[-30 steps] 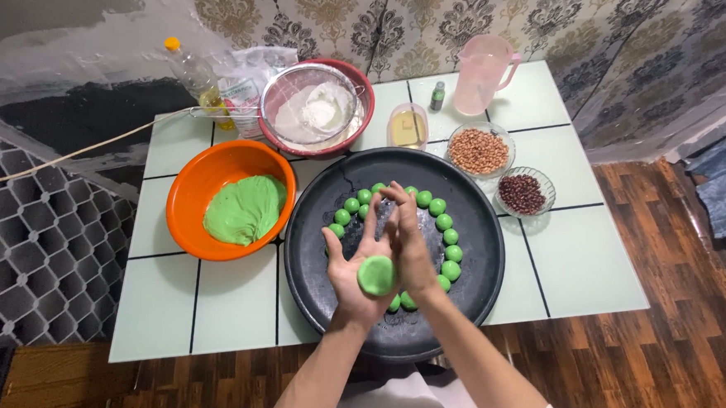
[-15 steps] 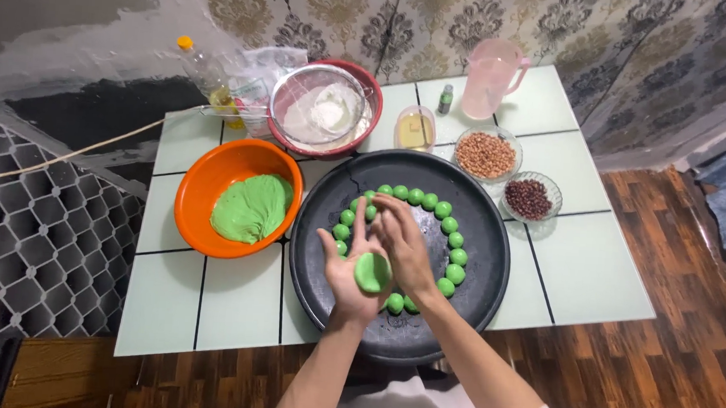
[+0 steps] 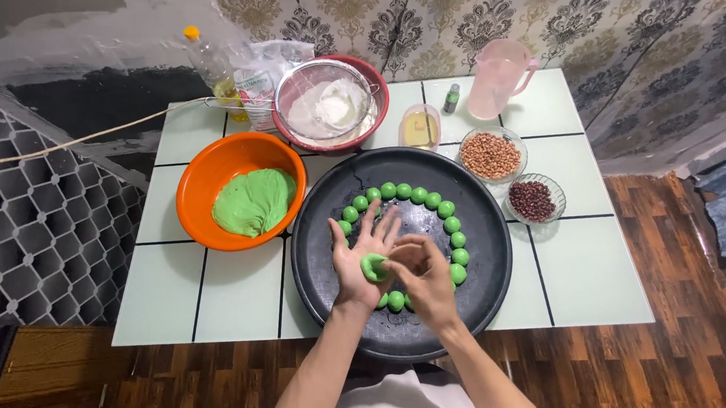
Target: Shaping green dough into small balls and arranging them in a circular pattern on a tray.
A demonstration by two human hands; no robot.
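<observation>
A lump of green dough (image 3: 372, 267) lies in the palm of my left hand (image 3: 362, 262), whose fingers are spread upward. My right hand (image 3: 419, 279) is curled over the lump from the right, pressing against it. Both hands hover over a large black round tray (image 3: 329, 227). Several small green dough balls (image 3: 417, 195) sit in a ring on the tray. An orange bowl (image 3: 207, 171) to the left holds a mass of green dough (image 3: 254, 202).
A red bowl with a sieve of white flour (image 3: 329, 104), an oil bottle (image 3: 213, 70), a cup of oil (image 3: 420, 127), a pink jug (image 3: 496, 78), a dish of peanuts (image 3: 490, 155) and a dish of dark beans (image 3: 533, 200) stand on the white tiled table (image 3: 592, 266).
My right hand has slid from flat over the left palm to curled at its right side. The dough lump now shows on the left palm.
</observation>
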